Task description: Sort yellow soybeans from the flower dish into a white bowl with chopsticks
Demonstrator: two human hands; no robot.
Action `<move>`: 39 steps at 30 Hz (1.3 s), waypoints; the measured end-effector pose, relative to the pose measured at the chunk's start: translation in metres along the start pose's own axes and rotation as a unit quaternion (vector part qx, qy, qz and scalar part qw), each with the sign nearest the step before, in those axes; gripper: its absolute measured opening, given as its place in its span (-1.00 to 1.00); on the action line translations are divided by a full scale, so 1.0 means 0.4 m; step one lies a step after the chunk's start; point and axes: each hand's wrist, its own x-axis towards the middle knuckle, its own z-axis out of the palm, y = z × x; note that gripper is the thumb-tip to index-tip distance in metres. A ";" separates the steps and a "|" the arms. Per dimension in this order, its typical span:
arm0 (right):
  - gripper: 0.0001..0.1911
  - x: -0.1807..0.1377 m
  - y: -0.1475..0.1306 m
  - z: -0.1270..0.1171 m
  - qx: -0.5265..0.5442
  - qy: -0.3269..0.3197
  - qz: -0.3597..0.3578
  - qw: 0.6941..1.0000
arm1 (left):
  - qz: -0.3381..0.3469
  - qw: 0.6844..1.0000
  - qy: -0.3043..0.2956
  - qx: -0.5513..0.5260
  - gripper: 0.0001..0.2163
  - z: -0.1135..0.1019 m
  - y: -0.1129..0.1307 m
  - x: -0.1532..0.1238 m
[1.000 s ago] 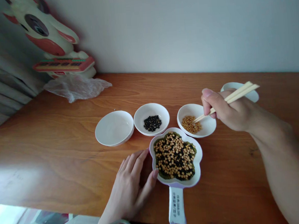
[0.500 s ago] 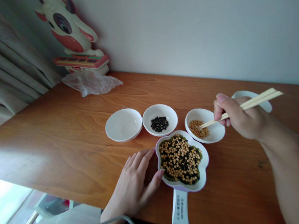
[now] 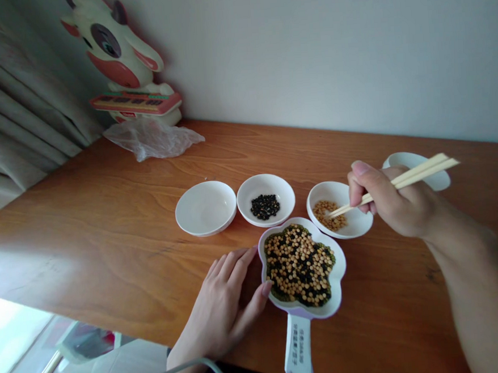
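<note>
My right hand (image 3: 386, 199) grips a pair of wooden chopsticks (image 3: 422, 171), their tips down among yellow soybeans (image 3: 330, 215) in a white bowl (image 3: 358, 224). Beside the flower-shaped pan (image 3: 341, 259) lies my left hand (image 3: 226, 296), fingers spread, with thumb and index fingertip touching its rim. Yellow, black and green beans (image 3: 299, 265) cover the pan's bottom, and its handle (image 3: 298, 348) bears a printed label and points toward me. Left of the soybean bowl stands another white bowl (image 3: 286, 192) with black beans (image 3: 265, 207) in it.
An empty white bowl (image 3: 205, 207) stands at the left of the row. Partly behind my right hand is one more white bowl (image 3: 413, 161). A clear plastic bag (image 3: 154, 137) and a cow-shaped toy keyboard (image 3: 124, 59) occupy the back left. A grey cable (image 3: 176, 370) crosses my left wrist.
My right hand and the chopsticks have shifted slightly left, with the tips still in the soybeans. My left hand stays at the pan.
</note>
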 end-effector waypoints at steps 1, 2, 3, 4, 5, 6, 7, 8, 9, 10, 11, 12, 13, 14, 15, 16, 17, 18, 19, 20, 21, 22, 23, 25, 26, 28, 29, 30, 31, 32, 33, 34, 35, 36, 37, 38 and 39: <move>-0.31 0.000 -0.002 0.002 0.003 -0.002 -0.005 1.000 | 0.001 1.000 0.001 -0.001 -0.49 0.000 0.000 0.000; -0.30 -0.001 -0.004 0.004 0.007 -0.003 -0.010 1.000 | 0.003 1.000 0.002 -0.002 -0.49 -0.001 0.000 0.000; -0.30 -0.001 -0.006 0.005 0.009 -0.005 -0.014 1.000 | 0.006 1.000 0.002 -0.003 -0.49 -0.002 0.000 0.000; -0.30 -0.001 -0.008 0.007 0.011 -0.006 -0.016 1.000 | 0.007 1.000 0.002 -0.004 -0.49 -0.003 0.001 0.000; -0.31 -0.001 -0.009 0.007 0.011 -0.007 -0.016 1.000 | 0.008 1.000 0.002 -0.004 -0.49 -0.004 0.001 0.000; -0.31 -0.002 -0.010 0.008 0.009 -0.007 -0.014 1.000 | 0.007 1.000 0.002 -0.004 -0.49 -0.005 0.001 0.000; -0.31 -0.002 -0.010 0.008 0.005 -0.007 -0.010 1.000 | 0.006 1.000 0.002 -0.003 -0.50 -0.005 0.001 0.000; -0.31 -0.003 -0.010 0.008 0.000 -0.008 -0.007 1.000 | 0.006 1.000 0.001 -0.003 -0.50 -0.005 0.001 0.000; -0.30 -0.003 -0.010 0.008 -0.006 -0.008 -0.005 1.000 | 0.006 1.000 0.001 -0.003 -0.50 -0.005 0.000 0.000; -0.30 -0.004 -0.009 0.008 -0.011 -0.009 -0.002 1.000 | 0.006 1.000 -0.001 -0.002 -0.50 -0.005 0.000 0.000; -0.30 -0.005 -0.009 0.008 -0.014 -0.010 0.000 1.000 | 0.006 1.000 -0.003 -0.002 -0.50 -0.004 0.000 0.000; -0.30 -0.005 -0.009 0.008 -0.014 -0.011 0.001 1.000 | 0.006 1.000 -0.004 -0.003 -0.49 -0.004 0.000 0.000; -0.30 -0.006 -0.009 0.007 -0.012 -0.011 0.001 1.000 | 0.007 1.000 -0.005 -0.004 -0.49 -0.004 0.000 0.001; -0.30 -0.006 -0.010 0.007 -0.011 -0.012 0.000 1.000 | 0.007 1.000 -0.005 -0.005 -0.49 -0.004 0.000 0.001; -0.31 -0.006 -0.012 0.007 -0.010 -0.013 0.000 1.000 | 0.007 1.000 -0.005 -0.006 -0.49 -0.005 0.000 0.001; -0.31 -0.007 -0.014 0.007 -0.011 -0.013 -0.002 1.000 | 0.008 1.000 -0.005 -0.006 -0.49 -0.005 0.000 0.001; -0.31 -0.007 -0.016 0.007 -0.013 -0.013 -0.004 1.000 | 0.009 1.000 -0.004 -0.007 -0.49 -0.005 0.000 0.001; -0.31 -0.007 -0.018 0.007 -0.015 -0.015 -0.006 1.000 | 0.009 1.000 -0.005 -0.008 -0.49 -0.005 0.000 0.001; -0.31 -0.007 -0.020 0.007 -0.018 -0.016 -0.009 1.000 | 0.009 1.000 -0.007 -0.008 -0.48 -0.005 0.000 0.001; -0.31 -0.007 -0.021 0.006 -0.020 -0.016 -0.010 1.000 | 0.010 1.000 -0.008 -0.008 -0.48 -0.005 -0.001 0.000; -0.31 -0.006 -0.022 0.006 -0.020 -0.016 -0.012 1.000 | 0.010 1.000 -0.008 -0.008 -0.48 -0.004 -0.001 -0.001; -0.30 -0.006 -0.022 0.006 -0.020 -0.015 -0.013 1.000 | 0.010 1.000 -0.009 -0.008 -0.48 -0.004 -0.002 -0.001; -0.30 -0.006 -0.023 0.005 -0.020 -0.013 -0.014 1.000 | 0.010 1.000 -0.007 -0.007 -0.49 -0.003 -0.003 -0.001; -0.30 -0.006 -0.023 0.004 -0.023 -0.011 -0.014 1.000 | 0.008 1.000 -0.005 -0.005 -0.49 -0.001 -0.003 -0.001; -0.29 -0.006 -0.023 0.004 -0.026 -0.011 -0.013 1.000 | 0.007 1.000 -0.003 -0.006 -0.48 0.000 -0.002 -0.001; -0.28 -0.006 -0.024 0.002 -0.035 -0.012 -0.007 0.999 | 0.004 1.000 -0.002 -0.009 -0.45 0.000 0.000 0.000; -0.28 -0.006 -0.024 0.002 -0.038 -0.014 -0.005 0.999 | 0.002 1.000 -0.001 -0.012 -0.42 -0.001 0.001 0.000; -0.28 -0.006 -0.024 0.001 -0.040 -0.016 -0.002 0.999 | 0.001 1.000 0.000 -0.013 -0.39 -0.002 0.002 -0.001; -0.28 -0.006 -0.023 0.000 -0.041 -0.018 -0.001 0.999 | 0.001 1.000 0.001 -0.014 -0.37 -0.003 0.004 -0.001; -0.28 -0.006 -0.022 -0.001 -0.042 -0.019 0.000 0.999 | 0.001 1.000 0.001 -0.014 -0.36 -0.004 0.005 -0.002; -0.28 -0.006 -0.020 -0.002 -0.043 -0.020 0.001 0.999 | 0.003 1.000 0.001 -0.013 -0.36 -0.005 0.005 -0.002; -0.28 -0.006 -0.018 -0.003 -0.043 -0.020 0.002 0.999 | 0.006 1.000 0.003 -0.012 -0.36 -0.006 0.006 -0.002; -0.29 -0.006 -0.016 -0.004 -0.045 -0.021 0.003 0.999 | 0.008 1.000 0.005 -0.012 -0.37 -0.007 0.006 -0.002; -0.29 -0.006 -0.014 -0.005 -0.047 -0.021 0.004 0.999 | 0.010 1.000 0.007 -0.012 -0.37 -0.007 0.006 -0.002; -0.29 -0.006 -0.012 -0.006 -0.048 -0.020 0.005 0.999 | 0.011 1.000 0.007 -0.014 -0.36 -0.007 0.006 -0.001; -0.29 -0.007 -0.011 -0.007 -0.050 -0.019 0.006 0.999 | 0.011 1.000 0.007 -0.015 -0.36 -0.007 0.006 -0.001; -0.29 -0.007 -0.010 -0.008 -0.053 -0.018 0.007 0.998 | 0.011 1.000 0.005 -0.015 -0.36 -0.006 0.006 0.000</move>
